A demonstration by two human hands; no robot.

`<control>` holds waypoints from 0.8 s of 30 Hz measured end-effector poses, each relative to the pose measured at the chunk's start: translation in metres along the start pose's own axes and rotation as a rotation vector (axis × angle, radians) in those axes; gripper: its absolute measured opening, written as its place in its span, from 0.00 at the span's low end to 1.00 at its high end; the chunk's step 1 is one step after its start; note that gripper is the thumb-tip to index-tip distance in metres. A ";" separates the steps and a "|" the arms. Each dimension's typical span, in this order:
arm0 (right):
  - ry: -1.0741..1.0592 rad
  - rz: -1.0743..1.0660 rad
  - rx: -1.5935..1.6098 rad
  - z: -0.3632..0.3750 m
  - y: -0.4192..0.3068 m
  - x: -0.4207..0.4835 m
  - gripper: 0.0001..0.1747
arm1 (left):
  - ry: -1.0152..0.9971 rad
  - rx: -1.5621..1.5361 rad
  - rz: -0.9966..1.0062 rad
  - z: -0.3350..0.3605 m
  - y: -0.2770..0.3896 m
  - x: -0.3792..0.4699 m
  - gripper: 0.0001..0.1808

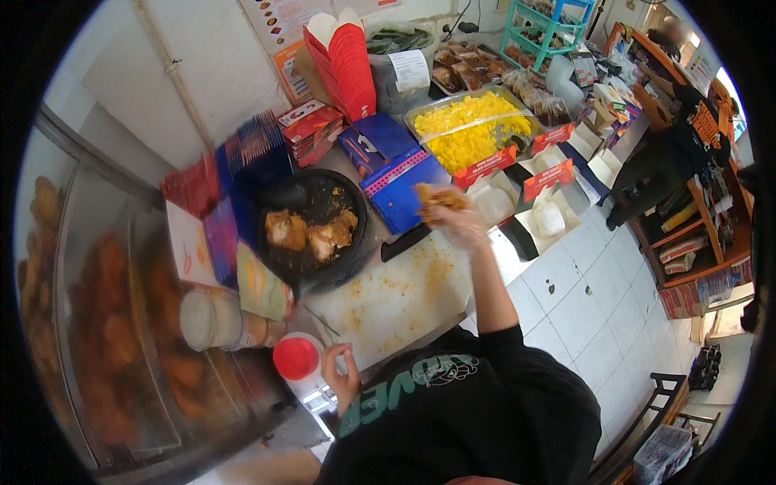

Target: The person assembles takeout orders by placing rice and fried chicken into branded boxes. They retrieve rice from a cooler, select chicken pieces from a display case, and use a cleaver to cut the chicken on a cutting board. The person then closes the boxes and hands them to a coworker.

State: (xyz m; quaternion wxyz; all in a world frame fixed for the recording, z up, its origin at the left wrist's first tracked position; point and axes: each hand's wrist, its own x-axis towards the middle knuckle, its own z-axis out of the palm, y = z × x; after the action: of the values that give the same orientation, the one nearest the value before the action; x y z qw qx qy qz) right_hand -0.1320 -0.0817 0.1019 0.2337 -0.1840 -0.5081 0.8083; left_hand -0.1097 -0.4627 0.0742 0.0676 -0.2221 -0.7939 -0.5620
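My right hand (464, 225), in a clear plastic glove, grips pieces of fried chicken (438, 203) above the right end of the white cutting board (388, 303). Crumbs are scattered over the board. My left hand (342, 370), bare and with fingers curled apart, is near my body beside a red round container (295, 357) on a kitchen scale (318, 400). More fried chicken (330, 236) lies in a round black pan (315, 273). A black-handled knife (406, 242) rests at the board's far edge. Opened boxes holding white wrapped portions (548, 218) stand beyond my right hand.
A metal tray of yellow rice (473, 127) and blue folded boxes (403, 188) stand behind the board. Red cartons (342, 73) rise near the wall. Fried chicken fills a glass cabinet (121, 339) on the left. Another person (685, 133) stands at the far right.
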 end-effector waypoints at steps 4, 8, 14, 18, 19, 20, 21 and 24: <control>0.361 -0.377 -0.648 -0.068 -0.029 0.008 0.19 | -0.004 -0.004 -0.004 0.003 -0.001 0.007 0.04; 0.546 -0.244 -1.033 -0.115 -0.020 0.043 0.23 | -0.040 -0.011 0.019 0.005 0.000 0.010 0.04; 0.479 -0.008 -0.786 -0.145 -0.019 0.058 0.27 | -0.040 0.001 -0.005 0.006 0.004 0.013 0.04; 0.433 -0.093 -1.152 -0.137 -0.032 0.052 0.27 | -0.067 0.049 0.057 0.008 0.002 0.015 0.03; 0.419 -0.089 -1.313 -0.133 -0.035 0.050 0.27 | -0.066 0.048 0.060 0.008 0.002 0.016 0.04; 0.445 -0.045 -1.387 -0.130 -0.038 0.049 0.27 | -0.066 0.049 0.062 0.009 0.001 0.016 0.04; 0.464 0.051 -1.470 -0.126 -0.040 0.049 0.26 | -0.066 0.031 0.035 0.009 0.001 0.016 0.04; 0.566 0.143 -1.485 -0.120 -0.045 0.050 0.25 | -0.070 -0.003 -0.007 0.009 0.000 0.017 0.05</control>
State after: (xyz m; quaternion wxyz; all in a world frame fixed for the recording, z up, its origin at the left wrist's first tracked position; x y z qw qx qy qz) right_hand -0.1009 0.0514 0.0898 0.1178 -0.5219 -0.8221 0.1944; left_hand -0.1235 -0.4496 0.0773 0.0375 -0.2389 -0.7958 -0.5552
